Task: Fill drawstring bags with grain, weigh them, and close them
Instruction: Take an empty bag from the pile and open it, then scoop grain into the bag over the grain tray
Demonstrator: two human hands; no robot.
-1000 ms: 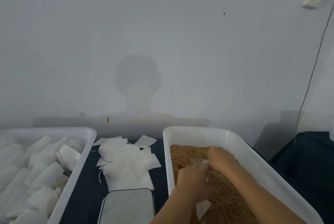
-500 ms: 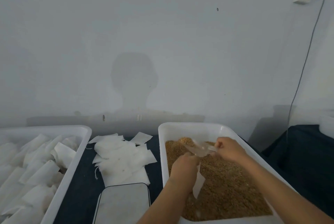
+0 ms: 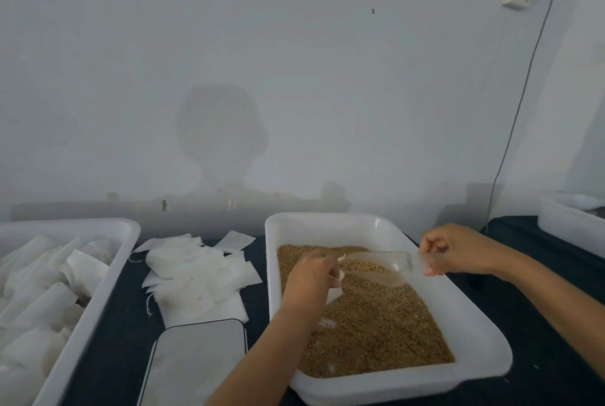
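Over the white grain tray (image 3: pixel 484 345), the right hand (image 3: pixel 453 250) grips a clear plastic scoop (image 3: pixel 379 266) holding grain, while the left hand (image 3: pixel 311 281) pinches a white drawstring bag (image 3: pixel 334 295) at the scoop's tip

Golden-brown grain (image 3: pixel 376 324) fills a plain white tray (image 3: pixel 330 225). A clear scoop (image 3: pixel 376 269) carries the same brown. White bags (image 3: pixel 196 274) lie on a dark navy cloth (image 3: pixel 124 307). The far wall (image 3: pixel 294 78) is pale grey.
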